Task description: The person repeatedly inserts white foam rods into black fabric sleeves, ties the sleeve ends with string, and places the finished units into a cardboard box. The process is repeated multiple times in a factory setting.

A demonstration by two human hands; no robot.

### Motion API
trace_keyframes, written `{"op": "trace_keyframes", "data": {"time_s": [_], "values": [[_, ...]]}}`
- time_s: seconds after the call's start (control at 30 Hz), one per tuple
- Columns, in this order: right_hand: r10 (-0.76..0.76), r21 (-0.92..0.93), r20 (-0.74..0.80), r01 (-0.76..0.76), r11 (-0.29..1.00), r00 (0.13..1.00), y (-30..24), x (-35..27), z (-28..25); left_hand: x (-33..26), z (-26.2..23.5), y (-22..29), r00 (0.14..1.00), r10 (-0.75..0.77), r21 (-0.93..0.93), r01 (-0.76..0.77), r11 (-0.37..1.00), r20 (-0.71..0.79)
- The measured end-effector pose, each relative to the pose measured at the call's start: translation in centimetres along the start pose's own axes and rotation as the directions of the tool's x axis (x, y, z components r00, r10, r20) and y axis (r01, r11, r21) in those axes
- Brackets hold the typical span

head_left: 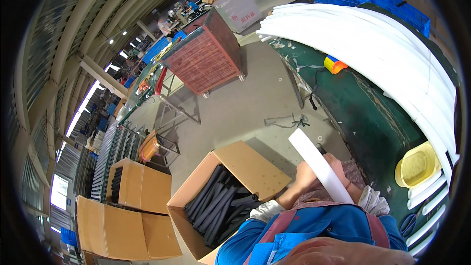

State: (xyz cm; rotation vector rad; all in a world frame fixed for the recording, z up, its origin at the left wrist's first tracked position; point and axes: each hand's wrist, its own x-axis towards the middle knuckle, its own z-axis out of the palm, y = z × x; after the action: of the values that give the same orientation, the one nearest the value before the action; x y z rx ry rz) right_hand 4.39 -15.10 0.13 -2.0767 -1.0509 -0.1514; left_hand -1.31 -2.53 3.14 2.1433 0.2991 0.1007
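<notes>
Blue garment with maroon straps: nearest entry, at the near end of the white strip, which serves as landmark throughout.

White strip: one, long and flat-looking, raised at a slant between the person's hands.

Hands: two, close together; left hand against the strip's left side, right hand at its right. Fingers partly hidden; what each closes on cannot be told.

Cardboard box: one, open, left of the strip; contains many black tubes, loosely bundled. No white piece visible among them.

Table: green-topped, right of the strip. Bears a yellow basin, a multicoloured roll and a large pile of white lengths.

Progress, as judged: a single strip is up at the hands, work on it apparently unfinished; the big pile suggests much remains. Whether any white lengths are finished cannot be told.

Cartons: brown, farther left of the strip.

Slatted cart: reddish, wheeled, well beyond the strip.

Blue crate: far beyond the strip, to its right, holding dark items.
</notes>
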Motion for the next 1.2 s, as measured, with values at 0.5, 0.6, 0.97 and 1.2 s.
{"op": "trace_keyframes", "data": {"time_s": [0.5,0.6,0.97,1.2], "values": [[-0.078,0.695,0.317,-0.175,0.697,0.945,-6.0,2.1,-9.0,5.5,-6.3,-2.5,0.904,-0.096,-0.576,-0.181,0.797,-0.416],[-0.068,0.679,0.392,-0.239,0.694,0.917,-6.1,1.9,-9.4,6.4,-7.8,-3.5,0.874,-0.008,-0.49,-0.266,0.83,-0.486],[0.191,0.664,0.322,-0.366,0.652,0.927,-4.9,5.9,-5.8,3.4,-3.2,1.3,0.841,0.277,0.008,-0.309,0.951,-0.465],[0.267,0.597,0.311,-0.406,0.692,0.912,-3.4,5.2,-5.3,6.1,-3.9,0.2,0.876,0.007,-0.594,-0.333,0.732,-0.482]]}}
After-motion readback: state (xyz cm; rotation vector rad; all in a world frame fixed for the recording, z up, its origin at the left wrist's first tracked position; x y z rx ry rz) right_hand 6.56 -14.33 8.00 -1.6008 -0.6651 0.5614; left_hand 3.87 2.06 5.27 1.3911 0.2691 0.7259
